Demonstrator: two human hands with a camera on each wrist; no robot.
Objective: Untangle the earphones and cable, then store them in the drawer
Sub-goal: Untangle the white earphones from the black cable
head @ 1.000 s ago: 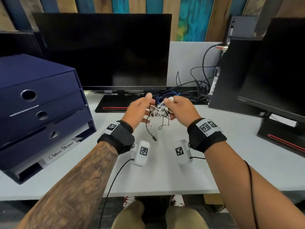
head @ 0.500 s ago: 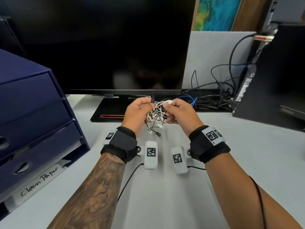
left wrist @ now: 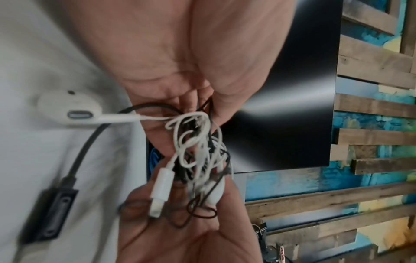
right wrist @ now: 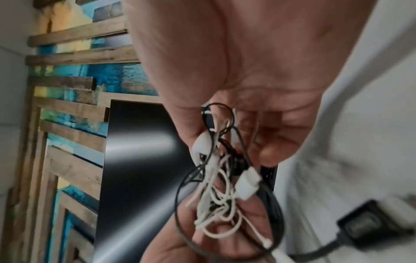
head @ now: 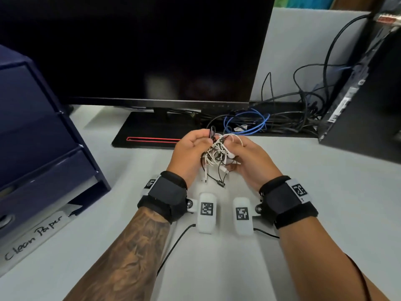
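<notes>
A knot of white earphones and thin black cable (head: 217, 155) hangs between my two hands above the desk, in front of the monitor stand. My left hand (head: 196, 148) pinches the knot's upper left side, and a black loop sticks up past its thumb. My right hand (head: 238, 157) grips the right side. A white earbud (head: 205, 178) and a black connector (head: 221, 184) dangle below. The left wrist view shows the tangle (left wrist: 198, 151) with a white plug (left wrist: 161, 190) lying on the right hand's fingers. In the right wrist view the tangle (right wrist: 220, 186) hangs under my curled right hand (right wrist: 236, 135).
A navy drawer unit (head: 39, 137) stands at the left, all drawers closed, with a "Clean Paper" label (head: 34, 237) at its base. A black monitor (head: 152, 51) and its stand (head: 152, 131) lie behind my hands. Loose blue and black cables (head: 271, 120) and another dark screen (head: 368, 105) fill the back right.
The head view has come closer and lower over the hands. Both hands still hold the tangle, now drawn tighter together, and the black connector hangs just below them.
</notes>
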